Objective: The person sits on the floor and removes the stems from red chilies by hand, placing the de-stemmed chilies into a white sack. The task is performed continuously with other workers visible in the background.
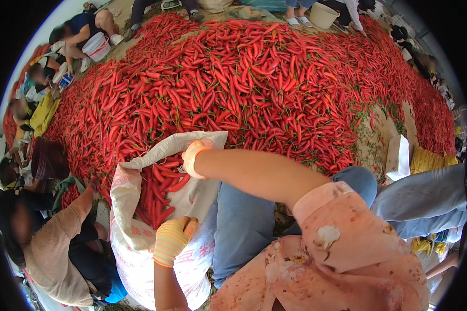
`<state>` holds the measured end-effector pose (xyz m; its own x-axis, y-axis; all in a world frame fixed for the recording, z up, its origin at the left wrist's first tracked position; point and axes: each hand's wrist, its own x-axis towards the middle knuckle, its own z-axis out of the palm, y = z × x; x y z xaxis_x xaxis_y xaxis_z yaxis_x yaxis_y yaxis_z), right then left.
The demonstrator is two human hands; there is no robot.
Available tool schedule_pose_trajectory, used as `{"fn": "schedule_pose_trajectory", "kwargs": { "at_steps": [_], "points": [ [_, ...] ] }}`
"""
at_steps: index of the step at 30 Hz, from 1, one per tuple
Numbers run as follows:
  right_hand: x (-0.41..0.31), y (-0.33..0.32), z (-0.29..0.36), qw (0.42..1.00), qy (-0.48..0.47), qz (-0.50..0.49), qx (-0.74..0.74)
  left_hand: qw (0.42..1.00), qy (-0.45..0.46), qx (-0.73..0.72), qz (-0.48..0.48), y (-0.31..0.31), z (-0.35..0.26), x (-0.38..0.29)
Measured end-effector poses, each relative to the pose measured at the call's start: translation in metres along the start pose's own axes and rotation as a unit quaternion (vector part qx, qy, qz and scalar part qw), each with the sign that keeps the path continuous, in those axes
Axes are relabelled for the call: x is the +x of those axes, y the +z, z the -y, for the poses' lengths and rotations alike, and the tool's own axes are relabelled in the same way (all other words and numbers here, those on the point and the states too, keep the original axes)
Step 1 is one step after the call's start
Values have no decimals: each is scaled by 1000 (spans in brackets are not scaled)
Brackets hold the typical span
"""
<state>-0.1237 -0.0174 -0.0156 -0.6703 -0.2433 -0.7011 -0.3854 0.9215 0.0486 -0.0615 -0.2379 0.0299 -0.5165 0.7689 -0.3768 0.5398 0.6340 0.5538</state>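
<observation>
A white woven sack with printed writing stands upright between my left arm and my knee, its mouth gaping. Red chili peppers lie inside it. My left hand, in a yellow-orange striped knit glove, grips the near rim of the sack. At the far side of the mouth is my right hand, gloved too. Its fingers are mostly hidden by the wrist and the sack's folds, so I cannot see whether they hold anything. A large heap of red chili peppers with green stems rises just beyond the sack.
Close on the left, a person in a brown top reaches toward the heap. Other people sit around its edge, some with buckets such as a white bucket and a beige bucket. A yellow woven sack lies at right, near a neighbour's legs.
</observation>
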Motion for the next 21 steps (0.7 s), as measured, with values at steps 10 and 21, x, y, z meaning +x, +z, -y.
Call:
{"fn": "schedule_pose_trajectory", "kwargs": {
  "at_steps": [10,21],
  "points": [
    [39,20,6,972,116,-62,192,984,-37,171,-38,7,24,43],
    [15,42,-24,955,-110,-76,266,993,-5,-95,65,10,63,60]
  ]
}}
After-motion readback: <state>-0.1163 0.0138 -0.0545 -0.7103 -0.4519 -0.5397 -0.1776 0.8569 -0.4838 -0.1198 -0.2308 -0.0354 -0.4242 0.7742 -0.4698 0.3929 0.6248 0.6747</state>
